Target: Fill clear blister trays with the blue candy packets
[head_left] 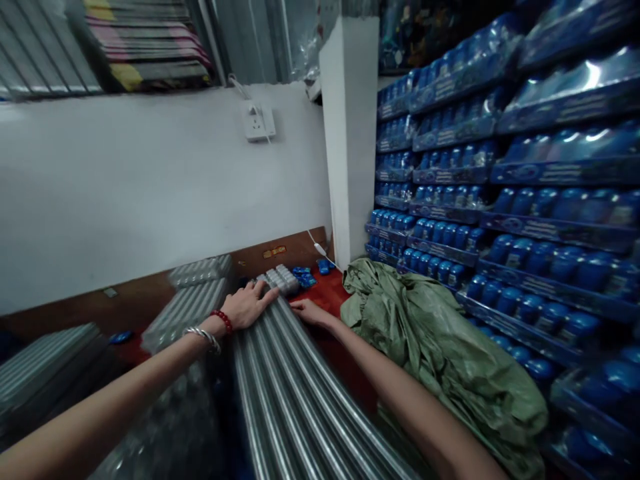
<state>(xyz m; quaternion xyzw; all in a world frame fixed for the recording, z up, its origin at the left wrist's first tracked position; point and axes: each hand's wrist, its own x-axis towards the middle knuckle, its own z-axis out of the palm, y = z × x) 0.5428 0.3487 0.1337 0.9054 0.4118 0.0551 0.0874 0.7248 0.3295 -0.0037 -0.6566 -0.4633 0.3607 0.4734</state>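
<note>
A long stack of clear ribbed plastic trays (300, 393) runs from the bottom centre of the view toward the wall. My left hand (247, 305) lies on top of its far end with the fingers spread, a red bead bracelet and a silver bangle on the wrist. My right hand (309, 311) is at the right side of that far end, fingers pointing left, and its fingertips are partly hidden at the stack's edge. Whether it grips anything does not show. Beyond the hands are a smaller clear stack (281, 279) and some blue packets (304, 277).
More clear tray stacks (193, 300) stand to the left. A crumpled green sack (425, 333) lies to the right, beside high rows of packed blue items (545, 260). A white pillar (350, 133) and a wall with a socket (257, 121) stand behind.
</note>
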